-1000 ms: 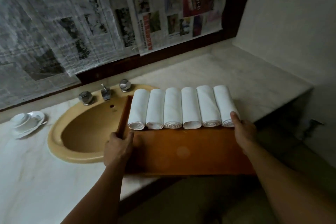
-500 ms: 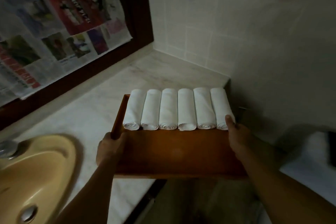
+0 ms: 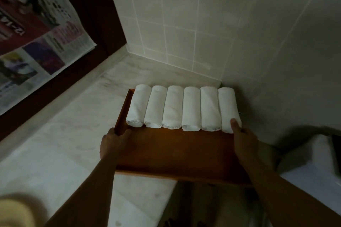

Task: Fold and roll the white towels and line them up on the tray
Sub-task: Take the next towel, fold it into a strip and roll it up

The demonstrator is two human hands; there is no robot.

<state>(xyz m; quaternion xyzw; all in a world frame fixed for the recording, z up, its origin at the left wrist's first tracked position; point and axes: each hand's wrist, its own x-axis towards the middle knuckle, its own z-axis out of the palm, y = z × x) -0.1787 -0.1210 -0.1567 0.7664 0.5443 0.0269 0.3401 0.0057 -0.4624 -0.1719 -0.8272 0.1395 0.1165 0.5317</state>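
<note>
towels: six rolled, lined up just beyond both thumbs on tray, left hand and right hand gripping its side edges; rolling looks done, only set-down left.

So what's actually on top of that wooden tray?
Six rolled white towels lie side by side along the far part of the wooden tray. The near part is bare wood. The left hand and right hand grip its sides. The tray floor under the towels is hidden.
</note>
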